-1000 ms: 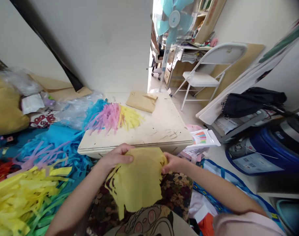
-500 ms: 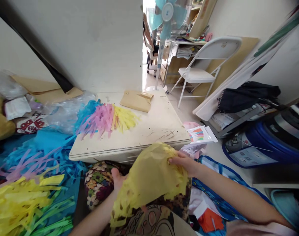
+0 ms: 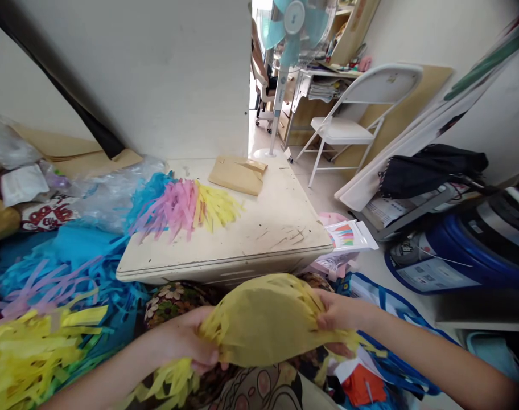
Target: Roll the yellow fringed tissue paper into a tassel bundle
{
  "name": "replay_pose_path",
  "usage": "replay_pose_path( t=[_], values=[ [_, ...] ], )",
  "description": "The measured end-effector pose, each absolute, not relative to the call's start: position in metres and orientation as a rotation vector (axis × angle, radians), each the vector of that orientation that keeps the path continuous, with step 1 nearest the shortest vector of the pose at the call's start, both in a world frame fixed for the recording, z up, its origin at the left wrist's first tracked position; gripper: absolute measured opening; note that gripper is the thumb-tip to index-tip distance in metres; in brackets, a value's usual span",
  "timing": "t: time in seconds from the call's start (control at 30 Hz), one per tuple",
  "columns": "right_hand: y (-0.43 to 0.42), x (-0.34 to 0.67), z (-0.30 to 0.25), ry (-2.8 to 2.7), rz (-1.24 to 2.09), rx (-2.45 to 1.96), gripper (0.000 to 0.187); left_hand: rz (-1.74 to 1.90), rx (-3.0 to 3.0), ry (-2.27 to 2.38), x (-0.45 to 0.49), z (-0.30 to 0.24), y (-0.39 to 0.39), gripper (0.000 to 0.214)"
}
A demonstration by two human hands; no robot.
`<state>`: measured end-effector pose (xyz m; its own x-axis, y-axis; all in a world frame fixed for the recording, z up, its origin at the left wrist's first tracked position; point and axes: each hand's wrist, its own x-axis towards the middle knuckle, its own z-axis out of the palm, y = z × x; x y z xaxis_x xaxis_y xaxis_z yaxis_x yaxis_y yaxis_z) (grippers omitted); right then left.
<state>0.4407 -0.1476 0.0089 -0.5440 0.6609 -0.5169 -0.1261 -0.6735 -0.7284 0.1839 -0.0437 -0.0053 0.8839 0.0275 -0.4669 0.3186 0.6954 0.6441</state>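
Note:
A sheet of yellow tissue paper (image 3: 268,324) with fringed ends is stretched between my two hands, over my lap. My left hand (image 3: 195,339) is closed around its left fringe, and loose strips hang below the fist. At the other end my right hand (image 3: 338,319) grips the right fringe, with strips trailing out to the right. Just beyond my hands stands a low cream table (image 3: 268,228). On it lie fringed tissue bunches in blue, pink (image 3: 180,205) and yellow (image 3: 217,206), beside a brown paper envelope (image 3: 238,175).
Yellow fringed tissue (image 3: 33,347) and blue fringed tissue (image 3: 80,245) are heaped at my left, near clear plastic bags (image 3: 114,188). To the right are a blue barrel (image 3: 439,250), a white folding chair (image 3: 345,128) and a plastic packet (image 3: 349,234). A fan (image 3: 293,23) stands behind.
My left hand has gone from open beside the paper to closed on its left fringe. The sheet is now pulled out sideways, and my right hand has moved slightly right and down.

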Motion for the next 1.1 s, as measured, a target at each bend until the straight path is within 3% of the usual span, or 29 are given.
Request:
replay_pose_path(
  t=[0.13, 0.3, 0.47, 0.7, 0.9, 1.03, 1.1],
  values=[
    [-0.145, 0.442, 0.018, -1.144, 2.299, -1.158, 0.029, -0.15, 0.972, 0.552, 0.178, 0.012, -0.018, 0.032],
    [-0.12, 0.464, 0.05, -1.621, 1.954, -1.589, 0.002, -0.175, 1.352, 0.607, 0.179, 0.036, 0.019, 0.038],
    [-0.074, 0.504, 0.059, -1.837, 1.674, -1.81, 0.004, -0.1, 1.905, 0.687, 0.182, 0.044, 0.07, 0.063],
    [-0.025, 0.53, 0.045, -1.896, 1.621, -1.973, 0.01, -0.245, 2.346, 0.851, 0.174, 0.028, 0.115, 0.062],
    [-0.025, 0.543, 0.048, -1.918, 1.419, -2.115, 0.026, -0.256, 2.555, 1.142, 0.157, 0.053, 0.102, 0.048],
    [-0.025, 0.54, 0.056, -2.089, 1.042, -2.293, 0.035, 0.24, 2.778, 1.54, 0.179, 0.065, 0.063, 0.045],
    [-0.023, 0.535, 0.055, -2.218, 0.822, -2.349, 0.034, 0.622, 2.892, 1.135, 0.206, 0.054, 0.039, 0.037]
  ],
)
